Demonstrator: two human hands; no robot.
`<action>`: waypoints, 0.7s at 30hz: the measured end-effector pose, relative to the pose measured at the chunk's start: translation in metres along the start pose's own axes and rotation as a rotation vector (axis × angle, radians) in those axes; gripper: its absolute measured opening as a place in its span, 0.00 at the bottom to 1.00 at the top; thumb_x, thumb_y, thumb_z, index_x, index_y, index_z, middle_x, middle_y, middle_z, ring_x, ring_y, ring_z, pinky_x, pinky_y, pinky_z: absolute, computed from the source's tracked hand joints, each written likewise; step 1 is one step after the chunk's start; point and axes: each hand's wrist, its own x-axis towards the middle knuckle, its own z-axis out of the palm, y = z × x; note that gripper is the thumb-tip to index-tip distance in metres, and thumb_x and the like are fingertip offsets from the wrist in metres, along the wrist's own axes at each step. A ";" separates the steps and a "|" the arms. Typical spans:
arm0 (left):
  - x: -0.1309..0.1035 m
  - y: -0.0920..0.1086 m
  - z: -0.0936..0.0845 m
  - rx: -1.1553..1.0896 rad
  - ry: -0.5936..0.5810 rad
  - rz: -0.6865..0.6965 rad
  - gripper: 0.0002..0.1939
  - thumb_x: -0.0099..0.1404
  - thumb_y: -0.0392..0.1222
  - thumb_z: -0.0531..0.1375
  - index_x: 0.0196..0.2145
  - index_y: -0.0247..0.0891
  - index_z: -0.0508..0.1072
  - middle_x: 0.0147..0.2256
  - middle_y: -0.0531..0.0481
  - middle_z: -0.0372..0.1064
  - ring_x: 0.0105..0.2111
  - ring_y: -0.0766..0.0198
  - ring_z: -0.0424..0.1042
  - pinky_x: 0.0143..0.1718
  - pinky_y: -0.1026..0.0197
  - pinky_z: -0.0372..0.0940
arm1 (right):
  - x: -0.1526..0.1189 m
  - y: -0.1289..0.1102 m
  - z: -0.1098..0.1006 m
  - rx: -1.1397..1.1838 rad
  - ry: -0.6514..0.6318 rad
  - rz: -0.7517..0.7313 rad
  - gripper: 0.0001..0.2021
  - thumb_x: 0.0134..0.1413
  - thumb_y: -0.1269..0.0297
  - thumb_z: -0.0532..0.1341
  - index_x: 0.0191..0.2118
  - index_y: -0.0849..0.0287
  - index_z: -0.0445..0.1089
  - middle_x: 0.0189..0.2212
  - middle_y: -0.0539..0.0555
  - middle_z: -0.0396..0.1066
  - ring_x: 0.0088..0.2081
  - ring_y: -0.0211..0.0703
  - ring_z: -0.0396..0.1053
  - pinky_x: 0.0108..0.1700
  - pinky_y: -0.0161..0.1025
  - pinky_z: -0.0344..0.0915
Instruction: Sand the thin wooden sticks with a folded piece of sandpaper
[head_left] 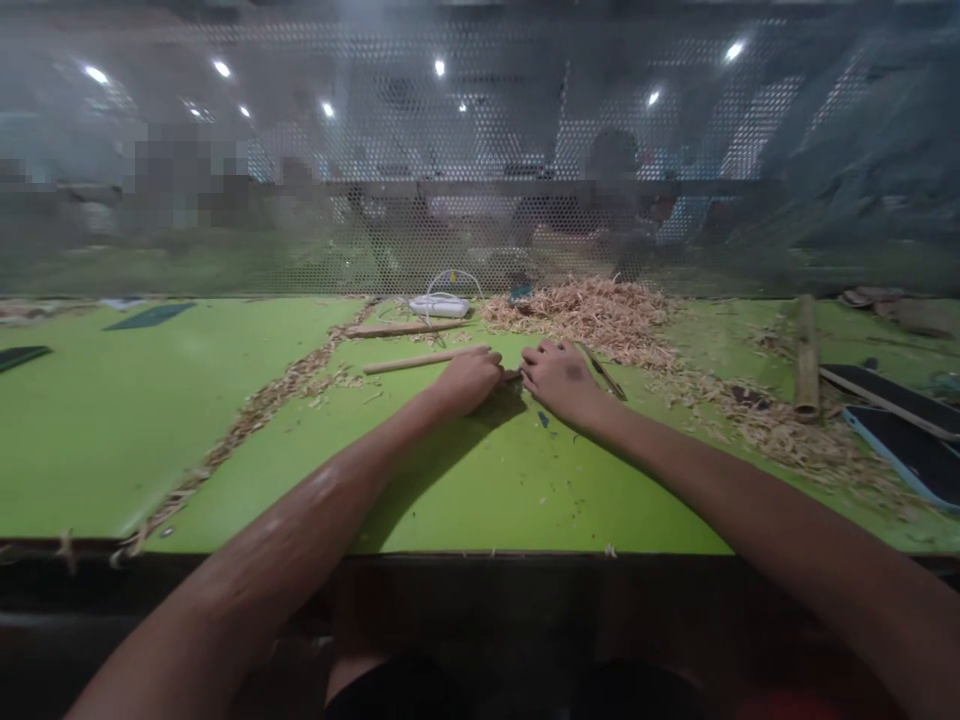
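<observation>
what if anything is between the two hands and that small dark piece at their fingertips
Nothing visible: the small dark piece shows in the gap between the left hand and right hand. The pale wooden stick and heap of wood shavings lie farther back, outside that gap.

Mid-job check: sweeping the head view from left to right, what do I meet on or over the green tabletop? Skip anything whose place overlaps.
Dark flat piece at the left edge, dark green sheet, left hand, right hand, bamboo tube, blue-edged phone.
</observation>
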 end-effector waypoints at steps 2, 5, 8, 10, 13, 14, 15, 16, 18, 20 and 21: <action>0.001 0.000 0.002 0.014 0.010 -0.004 0.19 0.81 0.43 0.53 0.43 0.32 0.82 0.40 0.39 0.76 0.45 0.51 0.72 0.43 0.56 0.65 | 0.002 -0.001 0.001 0.059 0.003 -0.009 0.17 0.75 0.68 0.54 0.42 0.52 0.82 0.47 0.61 0.80 0.50 0.59 0.70 0.50 0.53 0.63; 0.003 0.000 0.004 0.007 0.019 -0.010 0.20 0.81 0.43 0.53 0.42 0.32 0.82 0.40 0.39 0.76 0.45 0.52 0.72 0.44 0.56 0.65 | 0.004 -0.001 0.003 0.139 -0.006 -0.009 0.17 0.75 0.68 0.54 0.43 0.53 0.82 0.48 0.59 0.80 0.49 0.57 0.71 0.50 0.52 0.64; 0.002 0.001 0.002 -0.018 0.012 -0.009 0.21 0.82 0.43 0.52 0.42 0.31 0.82 0.40 0.38 0.76 0.45 0.52 0.72 0.44 0.56 0.66 | 0.004 0.000 0.005 0.152 -0.005 0.010 0.17 0.76 0.67 0.53 0.43 0.56 0.82 0.48 0.61 0.80 0.48 0.55 0.73 0.50 0.50 0.64; 0.002 0.002 0.000 -0.026 0.003 -0.008 0.21 0.82 0.43 0.51 0.43 0.31 0.82 0.40 0.38 0.76 0.44 0.53 0.72 0.44 0.56 0.65 | 0.004 0.001 0.005 0.143 -0.003 0.018 0.18 0.78 0.67 0.53 0.43 0.59 0.82 0.48 0.62 0.80 0.47 0.54 0.73 0.49 0.48 0.64; 0.002 0.002 -0.002 -0.017 -0.003 -0.007 0.20 0.82 0.42 0.52 0.43 0.32 0.82 0.40 0.38 0.76 0.45 0.52 0.72 0.44 0.57 0.65 | 0.005 0.000 0.006 0.119 0.005 0.025 0.18 0.78 0.66 0.53 0.44 0.60 0.81 0.48 0.62 0.80 0.48 0.53 0.73 0.49 0.47 0.64; 0.002 0.002 -0.001 -0.010 -0.004 -0.006 0.20 0.82 0.42 0.52 0.43 0.31 0.82 0.41 0.38 0.76 0.45 0.52 0.72 0.44 0.57 0.65 | 0.005 -0.001 0.006 0.107 0.004 0.020 0.17 0.78 0.66 0.53 0.44 0.60 0.81 0.48 0.61 0.80 0.48 0.53 0.73 0.49 0.47 0.64; 0.002 0.002 -0.001 -0.002 -0.005 -0.006 0.20 0.82 0.42 0.52 0.43 0.31 0.82 0.41 0.38 0.77 0.45 0.52 0.72 0.44 0.56 0.65 | 0.005 -0.002 0.005 0.096 0.000 0.015 0.17 0.78 0.67 0.53 0.44 0.60 0.81 0.48 0.61 0.80 0.49 0.53 0.73 0.50 0.47 0.64; 0.002 0.002 0.000 0.005 -0.006 -0.004 0.20 0.82 0.42 0.52 0.42 0.31 0.83 0.41 0.38 0.77 0.46 0.52 0.72 0.44 0.56 0.65 | 0.005 -0.003 0.005 0.086 -0.005 0.010 0.17 0.77 0.68 0.53 0.45 0.60 0.81 0.48 0.61 0.80 0.49 0.53 0.73 0.50 0.48 0.64; 0.002 0.001 0.001 0.017 -0.005 0.000 0.20 0.82 0.42 0.53 0.43 0.31 0.83 0.41 0.38 0.77 0.46 0.51 0.72 0.44 0.56 0.65 | 0.005 -0.005 0.004 0.072 -0.013 0.001 0.17 0.77 0.68 0.53 0.45 0.61 0.80 0.48 0.62 0.80 0.50 0.54 0.73 0.52 0.49 0.64; 0.002 0.000 0.003 0.023 0.002 0.007 0.20 0.82 0.42 0.52 0.45 0.31 0.83 0.42 0.38 0.77 0.46 0.51 0.72 0.44 0.56 0.65 | 0.004 -0.007 0.003 0.066 -0.011 0.001 0.17 0.77 0.68 0.52 0.45 0.60 0.81 0.48 0.63 0.80 0.51 0.55 0.73 0.53 0.50 0.64; 0.002 0.000 0.003 0.023 0.005 0.011 0.20 0.82 0.42 0.52 0.45 0.32 0.83 0.42 0.38 0.76 0.47 0.51 0.72 0.44 0.56 0.65 | 0.004 -0.008 0.002 0.063 -0.012 0.002 0.18 0.77 0.68 0.52 0.46 0.60 0.81 0.48 0.63 0.80 0.51 0.56 0.73 0.53 0.50 0.64</action>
